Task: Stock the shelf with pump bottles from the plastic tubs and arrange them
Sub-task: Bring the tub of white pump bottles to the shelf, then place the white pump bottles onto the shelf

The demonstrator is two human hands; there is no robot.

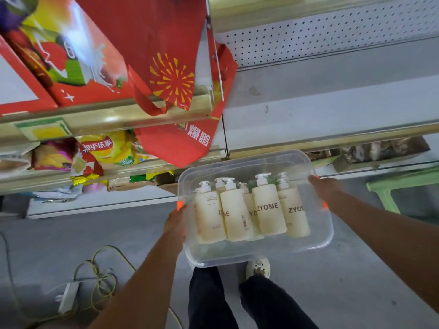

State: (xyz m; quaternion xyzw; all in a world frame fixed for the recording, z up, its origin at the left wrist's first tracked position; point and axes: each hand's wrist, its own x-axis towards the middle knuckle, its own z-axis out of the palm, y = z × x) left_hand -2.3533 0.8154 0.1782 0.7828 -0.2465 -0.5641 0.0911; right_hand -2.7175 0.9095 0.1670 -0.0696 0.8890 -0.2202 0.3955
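Below the shelf (332, 115), at waist height over the grey floor (118, 233), I held the tub (261, 254) by its two short sides. My left hand (177, 220) gripped the left rim, fingers curled round the edge beside an orange mark; my right hand (324, 187) gripped the right rim likewise, fingers wrapped over the edge. The tub was clear plastic, tilted slightly, and hung free of the shelving. Inside it lay the bottles (268, 207), cream-coloured with white pump heads pointing toward the shelving, packed side by side and overlapping; several bore the lettering ZYOME. I counted at least five, but could not tell the exact number because some were hidden behind others. The shelf directly ahead of the tub was white, with a perforated back panel (332, 36) above it. To the left, a red bag (171, 86) hung down over a gold shelf edge, with a red box (71, 67) beside it and chip packets (104, 150) on the level below. On the floor at lower left lay a power strip (67, 296) with a yellow-green cord (99, 276) looped near it. A green stool (392, 186) stood to the right. My shoe (257, 267) showed just under the tub.
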